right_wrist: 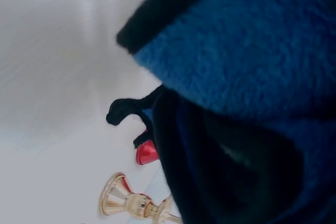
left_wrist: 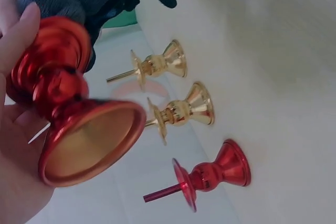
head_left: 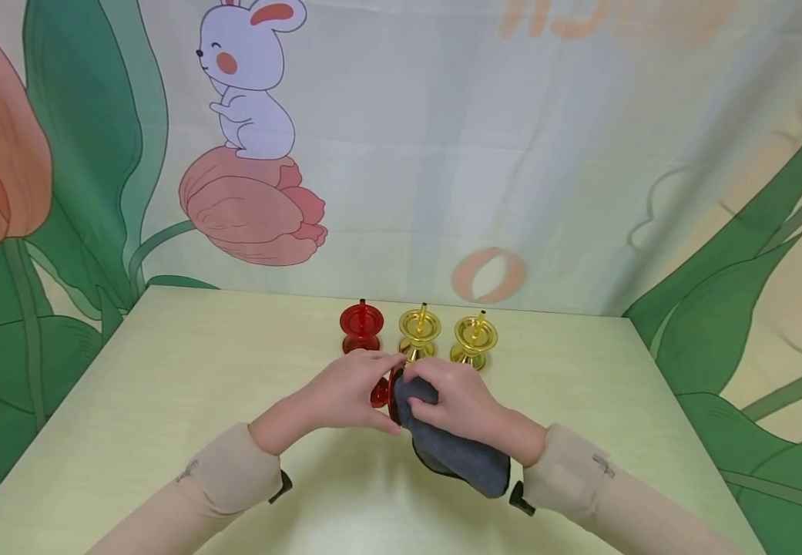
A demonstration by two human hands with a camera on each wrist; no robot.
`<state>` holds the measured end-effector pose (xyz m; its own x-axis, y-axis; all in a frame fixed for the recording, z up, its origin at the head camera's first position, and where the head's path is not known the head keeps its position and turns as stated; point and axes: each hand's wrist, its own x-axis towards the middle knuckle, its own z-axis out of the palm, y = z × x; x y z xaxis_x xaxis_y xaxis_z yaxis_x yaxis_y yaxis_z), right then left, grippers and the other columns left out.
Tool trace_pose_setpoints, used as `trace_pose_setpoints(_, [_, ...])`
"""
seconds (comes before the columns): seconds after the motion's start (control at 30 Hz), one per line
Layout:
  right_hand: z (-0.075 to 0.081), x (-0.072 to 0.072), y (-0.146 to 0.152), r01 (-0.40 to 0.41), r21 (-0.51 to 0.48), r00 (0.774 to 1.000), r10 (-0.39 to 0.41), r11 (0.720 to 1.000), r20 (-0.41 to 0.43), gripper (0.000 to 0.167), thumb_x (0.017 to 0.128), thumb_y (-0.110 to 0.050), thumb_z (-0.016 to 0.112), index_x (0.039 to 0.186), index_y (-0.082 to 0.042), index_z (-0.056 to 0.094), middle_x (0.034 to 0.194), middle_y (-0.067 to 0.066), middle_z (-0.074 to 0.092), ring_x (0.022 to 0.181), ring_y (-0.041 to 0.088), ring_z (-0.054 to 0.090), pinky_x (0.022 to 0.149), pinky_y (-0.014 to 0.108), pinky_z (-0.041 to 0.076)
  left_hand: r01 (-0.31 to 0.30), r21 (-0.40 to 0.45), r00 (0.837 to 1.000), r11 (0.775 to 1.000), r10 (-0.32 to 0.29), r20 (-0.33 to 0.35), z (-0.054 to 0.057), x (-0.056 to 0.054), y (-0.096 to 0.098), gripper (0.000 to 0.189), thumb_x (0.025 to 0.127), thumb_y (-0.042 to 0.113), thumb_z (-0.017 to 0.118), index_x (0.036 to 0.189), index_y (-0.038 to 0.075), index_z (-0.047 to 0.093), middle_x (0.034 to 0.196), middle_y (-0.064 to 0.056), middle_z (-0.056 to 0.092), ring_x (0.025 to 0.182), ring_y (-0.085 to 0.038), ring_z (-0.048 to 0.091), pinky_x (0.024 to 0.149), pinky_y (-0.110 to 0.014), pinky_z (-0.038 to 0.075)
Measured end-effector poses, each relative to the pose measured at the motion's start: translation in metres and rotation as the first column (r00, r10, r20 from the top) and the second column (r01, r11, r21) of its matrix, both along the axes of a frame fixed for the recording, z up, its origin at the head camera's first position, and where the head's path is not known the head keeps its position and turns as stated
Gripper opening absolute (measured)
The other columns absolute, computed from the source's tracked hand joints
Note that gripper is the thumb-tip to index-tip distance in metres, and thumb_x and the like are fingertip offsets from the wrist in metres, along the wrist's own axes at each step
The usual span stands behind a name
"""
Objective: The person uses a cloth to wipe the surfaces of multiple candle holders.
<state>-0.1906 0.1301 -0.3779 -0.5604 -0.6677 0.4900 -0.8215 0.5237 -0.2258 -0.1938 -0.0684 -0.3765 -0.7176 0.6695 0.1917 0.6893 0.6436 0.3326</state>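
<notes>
Tipped on its side, a shiny red candlestick point(left_wrist: 60, 90) is gripped by my left hand point(head_left: 348, 389), its hollow base facing the left wrist camera. My right hand point(head_left: 459, 397) pinches a grey-blue cloth point(head_left: 463, 455) with dark edging and holds it against the candlestick's dish end. Most of the cloth hangs down below the right hand. It fills much of the right wrist view, where the fingers are hidden. In the head view the hands and cloth cover much of the held candlestick.
Beyond my hands stand a red candlestick point(head_left: 362, 321), a gold candlestick point(head_left: 419, 327) and another gold candlestick point(head_left: 475, 336) in a row, spikes up. They are on a pale table point(head_left: 199, 370). Behind it hangs a printed curtain point(head_left: 401, 154) with a rabbit and flowers.
</notes>
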Motion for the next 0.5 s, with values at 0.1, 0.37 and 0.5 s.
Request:
trace_pose_setpoints(0.1, [-0.003, -0.006, -0.001, 0.041, -0.042, 0.994, -0.036, 0.998, 0.102, 0.019, 0.073, -0.012, 0.066, 0.09, -0.009, 0.059, 0.088, 0.001, 0.064, 0.078, 0.011, 0.06, 0.069, 0.025, 0.05, -0.033, 0.024, 0.988, 0.999, 0.037, -0.152, -0.007, 0.001, 0.002, 0.085, 0.057, 0.051, 0.076, 0.123, 0.006, 0.049, 0.117, -0.004, 0.057, 0.107, -0.021, 0.052, 0.095, -0.037, 0.04])
trace_pose_setpoints(0.37, [-0.006, -0.01, 0.0, 0.075, -0.027, 0.98, -0.069, 0.997, 0.188, 0.019, 0.075, -0.013, 0.065, 0.092, -0.011, 0.059, 0.09, 0.0, 0.063, 0.078, 0.011, 0.059, 0.07, 0.025, 0.05, -0.047, 0.007, 0.972, 0.999, 0.048, -0.229, -0.015, -0.001, 0.002, 0.09, 0.059, 0.054, 0.073, 0.128, 0.005, 0.044, 0.122, -0.006, 0.054, 0.114, -0.022, 0.048, 0.099, -0.04, 0.035])
trace_pose_setpoints(0.5, [-0.009, -0.01, 0.0, 0.042, 0.039, 0.992, -0.046, 0.998, 0.114, 0.02, 0.074, -0.015, 0.066, 0.092, -0.01, 0.059, 0.09, 0.001, 0.064, 0.08, 0.011, 0.06, 0.071, 0.025, 0.05, -0.025, -0.02, 0.999, 0.999, 0.024, -0.031, -0.01, -0.006, -0.002, 0.092, 0.061, 0.054, 0.072, 0.133, 0.007, 0.038, 0.126, -0.005, 0.051, 0.118, -0.024, 0.043, 0.1, -0.041, 0.032])
